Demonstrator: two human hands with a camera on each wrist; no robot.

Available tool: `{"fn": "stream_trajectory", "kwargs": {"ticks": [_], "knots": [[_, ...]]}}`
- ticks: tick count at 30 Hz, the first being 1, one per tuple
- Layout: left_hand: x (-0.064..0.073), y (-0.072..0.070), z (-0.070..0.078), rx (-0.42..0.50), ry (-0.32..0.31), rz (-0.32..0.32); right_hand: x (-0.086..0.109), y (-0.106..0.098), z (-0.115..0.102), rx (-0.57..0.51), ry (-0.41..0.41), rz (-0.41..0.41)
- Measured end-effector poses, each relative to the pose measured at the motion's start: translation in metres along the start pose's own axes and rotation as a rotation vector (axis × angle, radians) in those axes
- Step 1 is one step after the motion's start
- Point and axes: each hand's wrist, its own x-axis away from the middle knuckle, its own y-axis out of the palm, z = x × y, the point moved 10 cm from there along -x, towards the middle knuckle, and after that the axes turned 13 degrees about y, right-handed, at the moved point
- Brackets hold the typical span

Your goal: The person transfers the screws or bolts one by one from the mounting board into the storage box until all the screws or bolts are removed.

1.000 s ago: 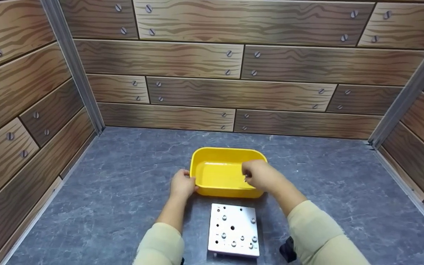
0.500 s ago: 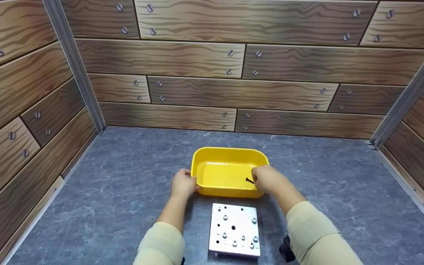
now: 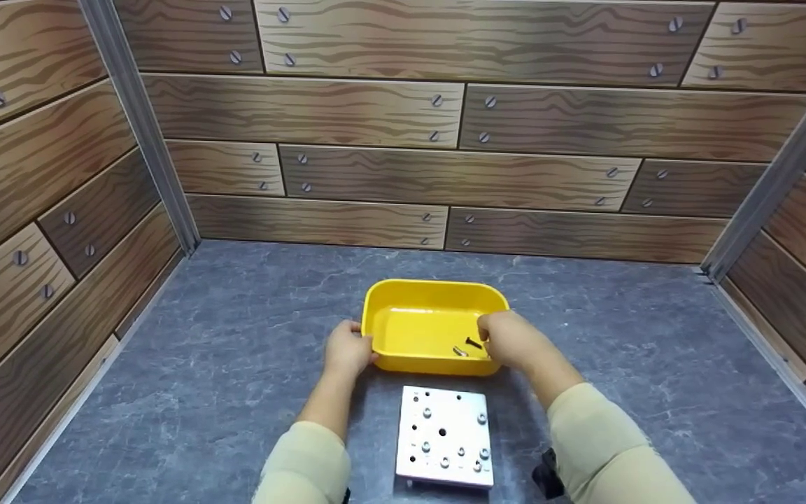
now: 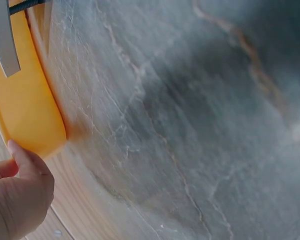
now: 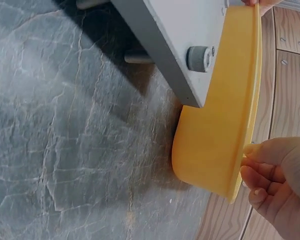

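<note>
A yellow plastic bin (image 3: 410, 332) stands on the grey surface. My left hand (image 3: 347, 350) grips its left end, thumb and fingers at the rim, as the left wrist view also shows. My right hand (image 3: 511, 339) is at the bin's right front, fingers curled and their tips hidden in the head view. In the right wrist view the fingers of my right hand (image 5: 282, 180) are right at the rim; I cannot tell whether they hold anything. Inside the bin, beside these fingers, lie a black screw (image 3: 474, 343) and a small silver piece (image 3: 460, 351).
In front of the bin, between my forearms, is a metal plate (image 3: 443, 435) with holes and several socket-head screws in it. The right wrist view shows the plate (image 5: 182, 30) raised on short legs. Wood-patterned walls (image 3: 445, 119) enclose the surface at the back and sides.
My right hand has shifted slightly right toward the bin's corner. The black screw and then the silver piece have come into view on the bin floor. My left hand keeps its place.
</note>
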Motion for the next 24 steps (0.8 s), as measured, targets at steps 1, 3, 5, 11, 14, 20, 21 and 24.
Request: {"fn": "stream_trajectory", "kwargs": {"ticks": [1, 3, 5, 11, 14, 20, 21, 24], "knots": [[0.000, 0.000, 0.000, 0.000, -0.001, 0.000, 0.001, -0.001, -0.002, -0.001, -0.010, 0.005], [0.000, 0.000, 0.000, 0.005, 0.001, 0.002, 0.003, -0.002, -0.005, -0.007, -0.018, 0.003], [0.000, 0.000, 0.000, 0.009, 0.000, 0.003, 0.005, -0.003, -0.009, -0.009, -0.031, 0.002], [0.001, 0.001, 0.000, 0.012, -0.008, 0.000, 0.016, -0.008, -0.020, -0.056, -0.078, 0.001], [0.001, 0.001, -0.001, 0.011, -0.014, -0.003, 0.024, -0.012, -0.027, -0.089, -0.114, 0.002], [-0.001, 0.001, -0.001, 0.002, -0.008, 0.001, 0.048, -0.018, -0.052, -0.117, -0.279, -0.020], [-0.001, 0.001, -0.001, 0.000, -0.007, 0.002, 0.053, -0.018, -0.057, -0.117, -0.315, -0.029], [-0.001, 0.000, -0.001, -0.010, -0.008, 0.003, 0.065, -0.012, -0.069, -0.103, -0.407, -0.064]]}}
